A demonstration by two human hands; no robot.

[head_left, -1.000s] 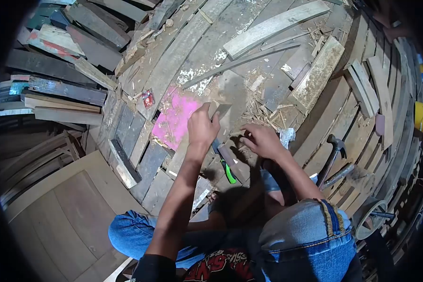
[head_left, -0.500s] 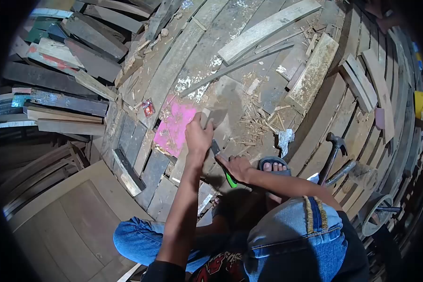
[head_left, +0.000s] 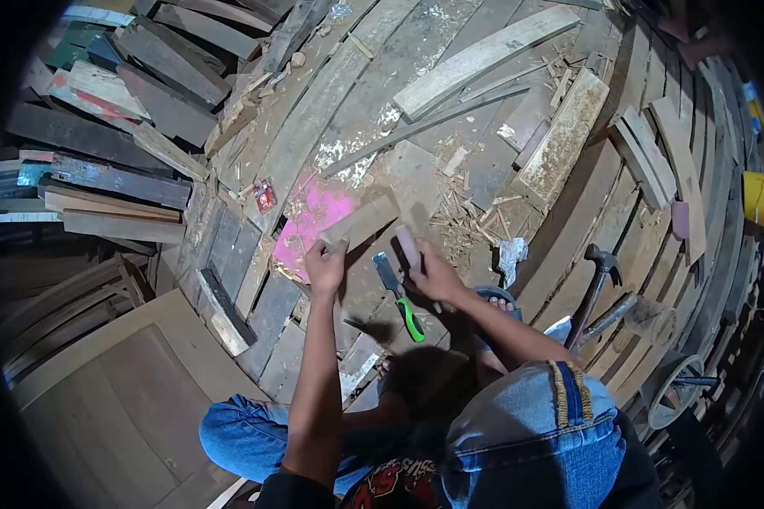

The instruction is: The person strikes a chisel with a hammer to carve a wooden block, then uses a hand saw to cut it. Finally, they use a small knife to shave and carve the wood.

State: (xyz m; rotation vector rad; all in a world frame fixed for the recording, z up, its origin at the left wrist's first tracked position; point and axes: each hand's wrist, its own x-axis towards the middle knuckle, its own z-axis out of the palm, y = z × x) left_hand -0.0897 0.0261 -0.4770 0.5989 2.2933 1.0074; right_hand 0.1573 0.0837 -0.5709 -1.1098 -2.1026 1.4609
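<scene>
My left hand is closed on the near end of a short wood block, held at a slant over a bright pink sheet. In my right hand is a narrow pinkish bar, its end pointing toward the block but apart from it; its material I cannot make out. Between and below both hands a chisel with a green and black handle lies on the floor, untouched, blade toward the block.
Wood chips litter the plank floor. A hammer lies on the right, near a pale board. Stacked timber fills the left, above a panelled wooden door. Crumpled foil lies near my sandalled foot.
The chisel has left my right hand and now lies on the floor; that hand holds the pinkish bar instead. My left hand has shifted slightly left and turned the wood block sideways.
</scene>
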